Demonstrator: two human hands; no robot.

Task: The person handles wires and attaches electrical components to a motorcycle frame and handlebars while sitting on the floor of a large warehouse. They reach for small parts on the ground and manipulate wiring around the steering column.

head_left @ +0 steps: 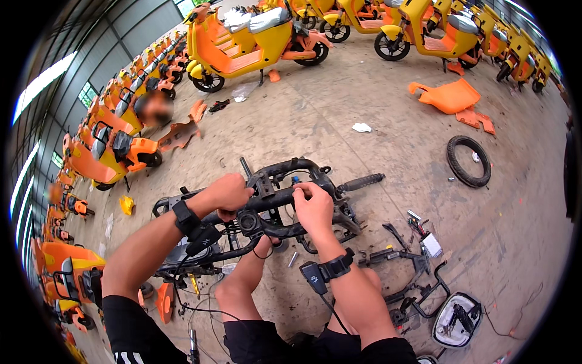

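Hands, L (227, 193) & R (313, 208), gripping black scooter frame (285, 197), concrete floor (376, 103)

At the centre of the frame, the left hand (227, 193) is gripping the black scooter frame (285, 197) near its upper tube, while the right hand (313, 206) is pinching a part on the same frame just beside it. The frame is lying on the concrete floor (376, 97). A loose black tyre (468, 161) is lying at the right, an orange body panel (448, 96) at the upper right, and yellow-orange scooters (254, 39) are standing along the top.
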